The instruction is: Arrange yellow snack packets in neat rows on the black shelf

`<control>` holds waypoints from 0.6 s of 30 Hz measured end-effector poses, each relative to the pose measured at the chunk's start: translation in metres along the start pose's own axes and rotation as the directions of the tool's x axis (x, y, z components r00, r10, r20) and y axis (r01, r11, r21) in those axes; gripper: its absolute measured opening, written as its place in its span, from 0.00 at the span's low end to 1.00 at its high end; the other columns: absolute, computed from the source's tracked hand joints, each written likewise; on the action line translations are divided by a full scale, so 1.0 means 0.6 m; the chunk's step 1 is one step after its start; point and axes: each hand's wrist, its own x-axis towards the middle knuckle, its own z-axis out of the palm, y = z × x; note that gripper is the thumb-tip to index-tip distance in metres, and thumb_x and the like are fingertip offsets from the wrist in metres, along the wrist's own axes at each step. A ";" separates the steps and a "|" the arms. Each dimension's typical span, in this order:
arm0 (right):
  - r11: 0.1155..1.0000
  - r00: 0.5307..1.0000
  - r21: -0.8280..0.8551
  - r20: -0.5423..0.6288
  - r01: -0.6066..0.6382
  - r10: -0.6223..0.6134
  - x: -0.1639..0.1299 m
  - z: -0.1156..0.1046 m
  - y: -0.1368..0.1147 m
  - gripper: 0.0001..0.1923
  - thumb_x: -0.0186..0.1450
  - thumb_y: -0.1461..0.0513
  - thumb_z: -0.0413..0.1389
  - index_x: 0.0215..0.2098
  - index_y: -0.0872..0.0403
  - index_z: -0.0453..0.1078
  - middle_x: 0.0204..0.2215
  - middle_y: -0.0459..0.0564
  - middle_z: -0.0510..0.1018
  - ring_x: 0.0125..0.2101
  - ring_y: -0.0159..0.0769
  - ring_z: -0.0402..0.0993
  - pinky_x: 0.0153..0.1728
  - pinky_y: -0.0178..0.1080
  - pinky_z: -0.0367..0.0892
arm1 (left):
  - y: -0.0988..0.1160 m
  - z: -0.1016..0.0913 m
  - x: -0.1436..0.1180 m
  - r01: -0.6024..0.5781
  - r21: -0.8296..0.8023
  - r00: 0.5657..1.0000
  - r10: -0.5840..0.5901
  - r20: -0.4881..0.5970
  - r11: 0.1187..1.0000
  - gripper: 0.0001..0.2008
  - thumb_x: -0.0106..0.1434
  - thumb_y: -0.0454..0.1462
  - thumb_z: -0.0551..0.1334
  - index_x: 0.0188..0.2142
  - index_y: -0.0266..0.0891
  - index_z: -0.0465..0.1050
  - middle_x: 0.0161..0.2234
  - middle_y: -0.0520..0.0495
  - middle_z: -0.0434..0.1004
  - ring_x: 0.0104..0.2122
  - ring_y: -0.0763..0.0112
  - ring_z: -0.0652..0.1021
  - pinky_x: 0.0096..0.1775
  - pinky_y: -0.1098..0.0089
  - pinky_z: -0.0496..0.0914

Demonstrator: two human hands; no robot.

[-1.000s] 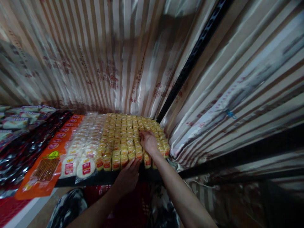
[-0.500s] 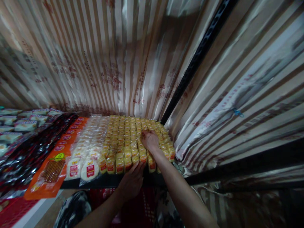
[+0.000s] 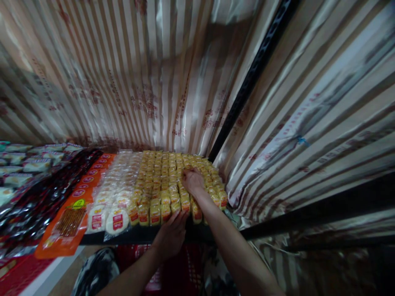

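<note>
Rows of small yellow snack packets [image 3: 160,181] stand packed together on a dark shelf [image 3: 129,235]. My right hand [image 3: 193,181] lies on top of the packets toward their right side, fingers bent down among them. My left hand [image 3: 173,236] rests at the shelf's front edge, fingertips touching the front row of yellow packets. Whether either hand grips a single packet is hard to tell.
White round packets with red labels [image 3: 112,205] sit left of the yellow ones, then orange packs [image 3: 70,213], dark glossy packs [image 3: 37,197] and pale packs [image 3: 18,164]. Striped plastic sheeting [image 3: 138,82] hangs behind and to the right. A black upright post [image 3: 247,82] stands at the corner.
The view has shifted slightly; my right hand has moved a little on the packets. My left hand stays at the front row.
</note>
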 end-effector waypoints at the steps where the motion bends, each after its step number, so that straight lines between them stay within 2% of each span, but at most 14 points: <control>1: 1.000 1.000 0.001 0.015 -0.005 0.005 0.003 0.000 -0.004 0.13 0.59 0.65 0.50 0.37 0.51 0.75 0.35 0.52 0.79 0.44 0.39 0.68 0.40 0.36 0.61 | 0.000 0.000 0.000 -0.002 0.004 1.000 0.002 0.005 1.000 0.18 0.63 0.36 0.52 0.49 0.30 0.71 0.57 0.38 0.63 0.60 0.59 0.60 0.62 0.57 0.37; 5: 0.999 0.999 0.047 0.037 -0.024 0.022 0.014 0.005 -0.009 0.16 0.59 0.65 0.50 0.42 0.53 0.74 0.37 0.54 0.79 0.46 0.39 0.68 0.44 0.36 0.61 | -0.001 -0.001 0.001 -0.012 0.013 1.000 0.012 -0.007 1.000 0.18 0.63 0.37 0.52 0.49 0.29 0.71 0.57 0.37 0.64 0.59 0.58 0.61 0.62 0.56 0.37; 10: 0.992 0.999 0.125 0.039 0.019 -0.024 0.014 0.011 0.003 0.18 0.59 0.66 0.50 0.47 0.52 0.72 0.38 0.49 0.79 0.47 0.36 0.67 0.49 0.34 0.58 | 0.000 0.001 -0.001 -0.012 0.031 1.000 0.012 0.008 0.999 0.18 0.64 0.37 0.51 0.50 0.31 0.70 0.58 0.37 0.62 0.59 0.60 0.61 0.62 0.57 0.37; 14: 0.995 0.999 0.094 0.020 -0.029 0.028 0.014 0.007 0.006 0.16 0.61 0.64 0.49 0.44 0.51 0.73 0.36 0.50 0.80 0.44 0.37 0.70 0.47 0.35 0.59 | 0.000 0.000 -0.001 -0.011 0.022 1.000 0.011 -0.007 1.000 0.18 0.64 0.37 0.52 0.49 0.32 0.71 0.57 0.39 0.63 0.59 0.60 0.61 0.63 0.56 0.36; 18: 0.997 0.996 0.036 0.054 -0.070 0.068 0.020 0.003 -0.002 0.14 0.60 0.64 0.50 0.40 0.54 0.75 0.34 0.54 0.80 0.42 0.39 0.71 0.44 0.36 0.60 | 0.001 -0.001 0.001 0.001 0.023 1.000 -0.001 -0.006 1.000 0.18 0.63 0.37 0.52 0.48 0.31 0.72 0.57 0.38 0.64 0.59 0.59 0.61 0.63 0.56 0.35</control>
